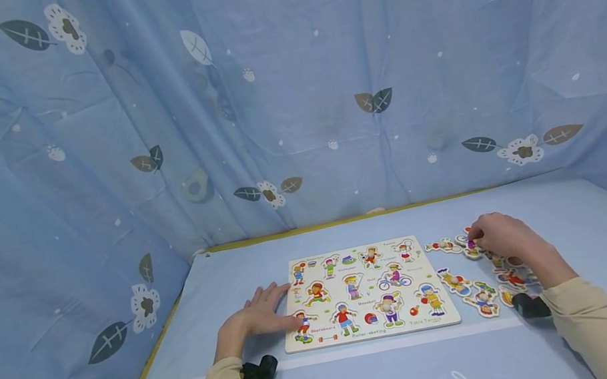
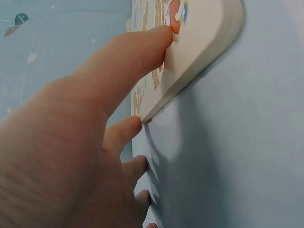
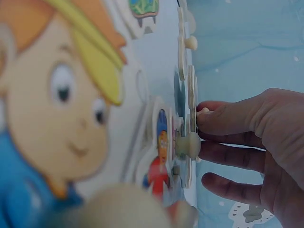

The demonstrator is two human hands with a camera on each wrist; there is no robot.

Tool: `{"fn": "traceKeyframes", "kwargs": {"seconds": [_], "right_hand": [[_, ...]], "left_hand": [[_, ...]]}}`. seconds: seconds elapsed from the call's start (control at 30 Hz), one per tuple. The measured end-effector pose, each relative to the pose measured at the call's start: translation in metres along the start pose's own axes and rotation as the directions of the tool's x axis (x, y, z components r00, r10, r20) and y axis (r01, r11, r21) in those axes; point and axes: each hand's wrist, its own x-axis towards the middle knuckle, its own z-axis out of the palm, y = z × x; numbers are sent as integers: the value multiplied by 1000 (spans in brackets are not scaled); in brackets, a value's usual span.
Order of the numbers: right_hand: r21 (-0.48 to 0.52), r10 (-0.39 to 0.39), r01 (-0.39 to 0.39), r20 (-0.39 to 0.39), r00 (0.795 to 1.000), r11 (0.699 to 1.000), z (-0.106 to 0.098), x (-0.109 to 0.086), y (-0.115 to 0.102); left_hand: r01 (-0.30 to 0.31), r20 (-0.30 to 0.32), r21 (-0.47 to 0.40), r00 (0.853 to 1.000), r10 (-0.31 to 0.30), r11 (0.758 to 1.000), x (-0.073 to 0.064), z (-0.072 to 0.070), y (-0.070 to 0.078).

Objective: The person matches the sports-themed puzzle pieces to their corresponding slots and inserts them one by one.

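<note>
- 1 L hand [image 1: 258, 314], 1 R hand [image 1: 506, 239]
- 1 puzzle board [image 1: 322, 314], touching L fingers [image 2: 135, 52]
- 11 figures [image 1: 354, 287] on board
- 6+ loose pieces [image 1: 484, 301] nr. R fingers [image 3: 232, 156]; exact no. unclear

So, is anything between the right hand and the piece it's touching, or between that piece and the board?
Nothing visible separates the right hand from the puzzle piece: it pinches the knob. Toward the board, another loose piece lies on the table in between.

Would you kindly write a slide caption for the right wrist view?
Right hand pinches a puzzle piece's knob, a cartoon-faced piece close in the foreground.
</note>
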Motion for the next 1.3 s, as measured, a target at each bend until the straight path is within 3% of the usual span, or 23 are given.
{"fn": "traceKeyframes", "kwargs": {"seconds": [0.27, 0.57, 1.07, 1.3], "right_hand": [[21, 11, -11, 1, 1000, 1000, -3, -1, -2], [14, -28, 28, -30, 999, 1000, -6, -4, -4], [2, -31, 31, -46, 998, 1000, -9, -3, -12], [-6, -67, 67, -51, 996, 998, -12, -4, -17]], "left_hand": [[2, 6, -3, 1000, -2, 1000, -3, -3, 4], [-3, 0, 2, 1000, 3, 1000, -6, -3, 5], [-3, -13, 0, 1000, 3, 1000, 7, 5, -7], [0, -17, -4, 1000, 0, 1000, 10, 7, -8]]}}
